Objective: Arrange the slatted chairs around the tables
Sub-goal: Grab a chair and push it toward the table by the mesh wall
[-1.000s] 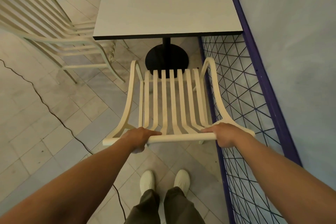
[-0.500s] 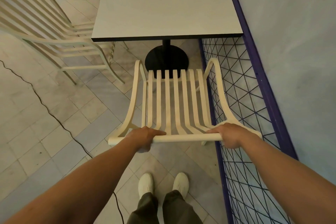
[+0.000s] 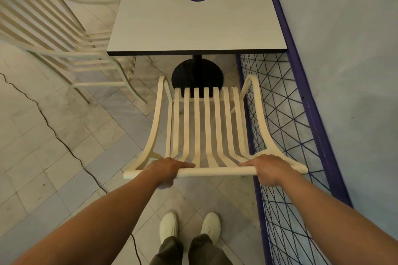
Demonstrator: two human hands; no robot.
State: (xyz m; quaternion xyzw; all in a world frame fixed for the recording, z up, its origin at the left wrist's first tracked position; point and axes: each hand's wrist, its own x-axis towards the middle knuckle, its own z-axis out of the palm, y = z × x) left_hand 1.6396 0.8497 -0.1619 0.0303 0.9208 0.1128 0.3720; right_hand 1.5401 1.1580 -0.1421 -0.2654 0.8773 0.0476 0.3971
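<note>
Chair [image 3: 206, 127] pushed nearer the table [image 3: 193, 28] at twelve o'clock than a second ago; left hand [image 3: 168, 170] and right hand [image 3: 269, 168] clenched on its top rail. Tucking-in nearly complete.

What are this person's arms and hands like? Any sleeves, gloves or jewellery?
Both forearms are bare right down to the edge of the picture, so no sleeves show. The left hand and right hand wear no gloves, and no rings, watch or bracelets can be seen. Lower down, the person wears olive-green trousers and plain white shoes.
</note>
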